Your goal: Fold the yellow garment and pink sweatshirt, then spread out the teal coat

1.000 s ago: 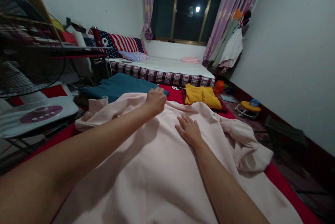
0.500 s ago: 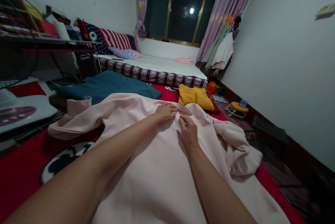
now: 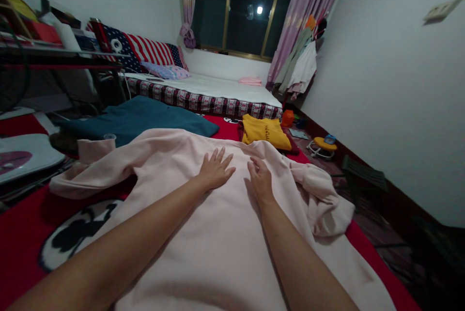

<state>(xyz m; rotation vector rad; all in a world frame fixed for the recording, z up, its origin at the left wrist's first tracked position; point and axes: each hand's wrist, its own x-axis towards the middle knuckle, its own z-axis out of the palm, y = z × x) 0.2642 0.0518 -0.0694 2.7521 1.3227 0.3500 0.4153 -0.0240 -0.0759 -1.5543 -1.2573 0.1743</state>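
Note:
A pale pink long-sleeved sweatshirt (image 3: pixel 214 233) lies spread out in front of me, its left sleeve stretched outward and its right sleeve bunched up. My left hand (image 3: pixel 217 169) rests palm down on the upper part of the cloth, fingers spread. Close to it on the right, my right hand (image 3: pixel 260 178) is on the cloth near the neckline, fingers loosely bent and slightly apart, with no cloth visibly gripped. Under the sweatshirt is a red blanket (image 3: pixel 22 233) with black-and-white patches.
Behind the sweatshirt, a teal garment (image 3: pixel 145 117) lies to the left and a folded yellow garment (image 3: pixel 267 132) on dark red cloth to the right. A bed (image 3: pixel 218 89) stands by the window. A cluttered desk (image 3: pixel 61 56) is at left, a yellow-seated stool (image 3: pixel 324 144) at right.
My left hand has moved left and slightly toward me from near the neckline, and its fingers have spread flat. My right hand stays nearly in place. The view has shifted slightly.

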